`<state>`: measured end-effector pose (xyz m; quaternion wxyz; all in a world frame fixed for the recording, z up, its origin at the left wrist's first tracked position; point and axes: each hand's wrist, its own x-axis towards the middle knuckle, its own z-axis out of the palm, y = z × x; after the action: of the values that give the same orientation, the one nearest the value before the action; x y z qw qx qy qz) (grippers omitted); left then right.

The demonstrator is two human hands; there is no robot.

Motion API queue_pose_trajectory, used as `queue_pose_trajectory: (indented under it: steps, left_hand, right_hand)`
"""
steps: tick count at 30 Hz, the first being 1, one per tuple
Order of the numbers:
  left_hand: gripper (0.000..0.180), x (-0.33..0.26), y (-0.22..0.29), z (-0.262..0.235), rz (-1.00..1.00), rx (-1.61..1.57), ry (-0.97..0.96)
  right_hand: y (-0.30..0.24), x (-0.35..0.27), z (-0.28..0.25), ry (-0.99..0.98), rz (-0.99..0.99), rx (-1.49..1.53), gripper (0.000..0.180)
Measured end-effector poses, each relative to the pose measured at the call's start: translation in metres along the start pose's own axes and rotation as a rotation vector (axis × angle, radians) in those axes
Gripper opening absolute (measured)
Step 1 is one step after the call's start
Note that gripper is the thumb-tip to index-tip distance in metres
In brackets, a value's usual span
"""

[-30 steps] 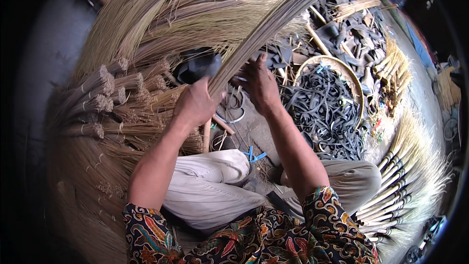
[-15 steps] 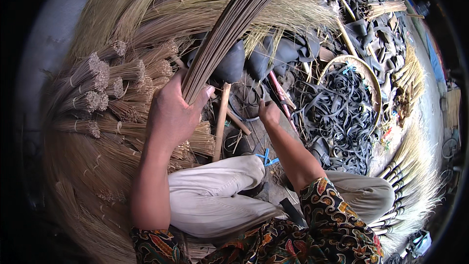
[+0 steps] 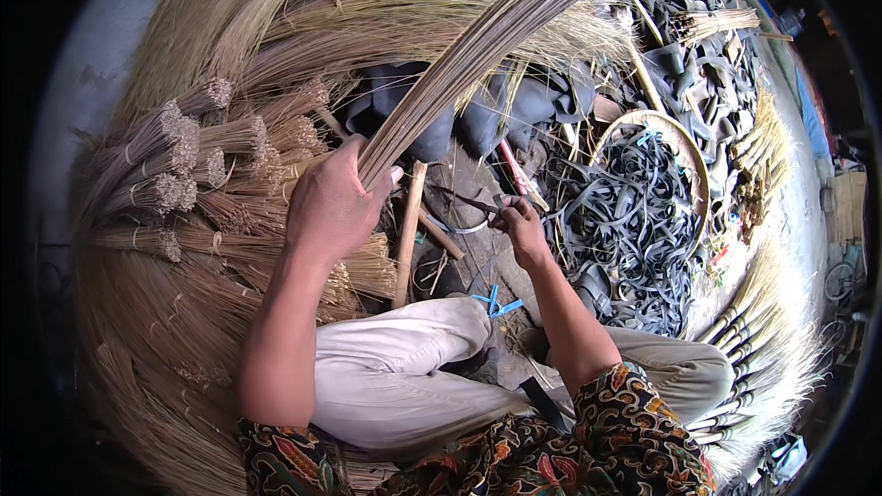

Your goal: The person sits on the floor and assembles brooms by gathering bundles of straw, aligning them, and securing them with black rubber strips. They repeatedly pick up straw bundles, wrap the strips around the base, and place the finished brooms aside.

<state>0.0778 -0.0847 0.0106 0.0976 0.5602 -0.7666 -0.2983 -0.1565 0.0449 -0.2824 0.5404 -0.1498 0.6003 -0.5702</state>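
Hands on stick bundle & rubber strip, seated on floor

L hand (image 3: pixel 333 207) fist tight round base of long stick bundle (image 3: pixel 514 23), arcing up-right. R hand (image 3: pixel 524 231) pinching black rubber strip (image 3: pixel 464 202) just beside wooden stick (image 3: pixel 408 230). Beyond: basket (image 3: pixel 695 158) w/ rubber strips.

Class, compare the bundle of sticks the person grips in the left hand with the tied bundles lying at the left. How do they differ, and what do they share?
The gripped bundle is raised, arching up to the right from the left hand; the tied bundles lie flat, stacked. The gripped bundle looks greyer, while the tied bundles look browner and wear a band near their cut ends. Both are thin straight sticks packed side by side.
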Motion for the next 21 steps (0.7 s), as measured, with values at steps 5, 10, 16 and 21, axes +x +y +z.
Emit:
queue_pose_trajectory:
  steps: [5, 10, 16, 21]
  left_hand:
    - [0.032, -0.002, -0.001, 0.008, 0.048, 0.089, 0.040]
    - [0.028, -0.003, -0.005, 0.021, 0.064, 0.176, 0.088]
    - [0.059, -0.013, 0.005, 0.034, 0.059, 0.282, 0.099]
    - [0.096, -0.027, 0.022, 0.037, 0.075, 0.410, 0.025]
  right_hand:
    - [-0.051, -0.062, 0.013, -0.018, 0.125, -0.377, 0.036]
    - [-0.127, -0.129, 0.054, -0.242, -0.312, -0.437, 0.037]
    - [-0.179, -0.167, 0.114, -0.279, -0.510, -0.162, 0.032]
    - [-0.176, -0.161, 0.134, -0.100, -0.411, -0.254, 0.038]
